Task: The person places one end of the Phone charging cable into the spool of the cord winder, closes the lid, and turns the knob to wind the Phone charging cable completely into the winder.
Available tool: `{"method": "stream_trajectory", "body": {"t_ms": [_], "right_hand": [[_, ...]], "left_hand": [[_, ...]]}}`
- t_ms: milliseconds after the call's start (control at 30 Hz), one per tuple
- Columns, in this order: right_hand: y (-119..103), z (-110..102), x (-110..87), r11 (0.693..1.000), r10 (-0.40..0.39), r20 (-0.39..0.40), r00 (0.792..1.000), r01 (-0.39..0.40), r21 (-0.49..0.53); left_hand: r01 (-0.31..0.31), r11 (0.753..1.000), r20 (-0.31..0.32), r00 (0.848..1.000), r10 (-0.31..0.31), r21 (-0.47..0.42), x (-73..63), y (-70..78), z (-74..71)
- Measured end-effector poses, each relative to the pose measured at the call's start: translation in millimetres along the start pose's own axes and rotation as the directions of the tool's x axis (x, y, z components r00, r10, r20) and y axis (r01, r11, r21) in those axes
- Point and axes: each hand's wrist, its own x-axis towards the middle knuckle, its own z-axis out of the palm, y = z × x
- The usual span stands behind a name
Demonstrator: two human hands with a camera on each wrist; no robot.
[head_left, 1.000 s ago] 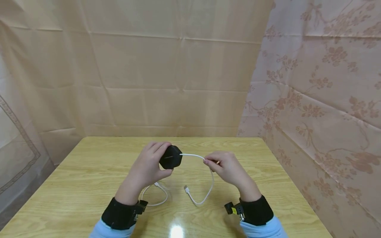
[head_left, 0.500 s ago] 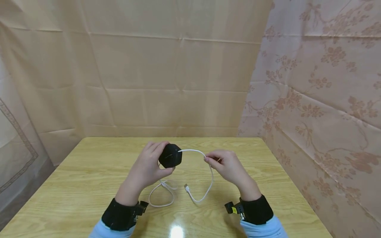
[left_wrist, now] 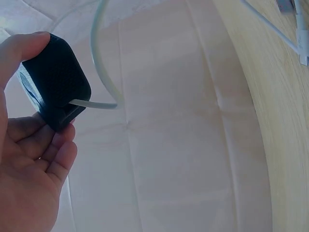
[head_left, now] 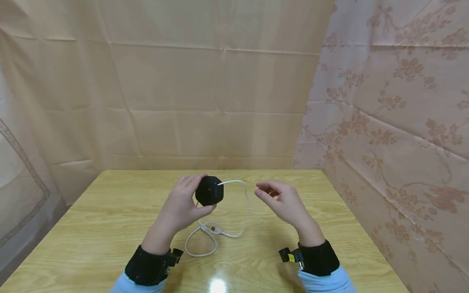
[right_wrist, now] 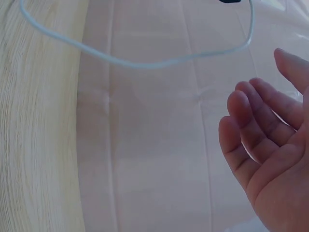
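My left hand (head_left: 183, 203) grips a black hexagonal case (head_left: 210, 191) above the table, thumb on one edge and fingers on the opposite one. In the left wrist view the case (left_wrist: 58, 79) shows a thick body with a white cable (left_wrist: 94, 104) coming out of its side. This white cable (head_left: 232, 182) arcs right from the case and droops. A USB plug (head_left: 216, 230) on a white cable hangs below, near a loop of cable (head_left: 200, 255) close over the table. Just right of the arc, my right hand (head_left: 283, 203) holds nothing, its fingers loosely bent and apart from the cable.
A light wood table (head_left: 110, 228) lies under both hands. Behind it hangs a beige curtain (head_left: 205, 89), with a flower-patterned cloth (head_left: 395, 122) on the right. Each wrist wears a black band (head_left: 146, 266) with a small camera.
My right hand has let go of the white cable and moved slightly right. The freed cable has swung left, its USB plug now below the case. The left hand keeps its hold.
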Motion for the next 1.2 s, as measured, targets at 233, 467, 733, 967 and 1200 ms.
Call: {"method": "stream_trajectory", "body": {"t_ms": [233,467,733,967,1200], "right_hand": [[7,-3,0.7,0.998,0.018,-0.019,1.000,-0.017,0.054],[12,4,2.6,0.991,0.033,0.043,0.999,-0.039,0.127],[15,25,4.1,0.986,0.043,0.205,0.978,-0.075,0.150],[13,43,4.5,0.979,0.046,0.327,0.944,-0.108,0.174],[10,63,3.2,0.961,0.067,0.388,0.919,-0.165,0.224]], "left_hand": [[0.076,0.995,-0.022,0.997,-0.078,-0.057,-0.5,-5.1,-1.2],[0.135,0.978,-0.030,0.989,-0.142,-0.161,0.1,-8.2,-2.1],[0.221,0.939,0.006,0.974,-0.228,-0.265,-0.7,-16.3,-1.7],[0.298,0.893,0.066,0.954,-0.293,-0.337,-1.6,-25.3,-0.1],[0.412,0.800,0.143,0.909,-0.391,-0.437,-3.1,-29.9,-1.0]]}}
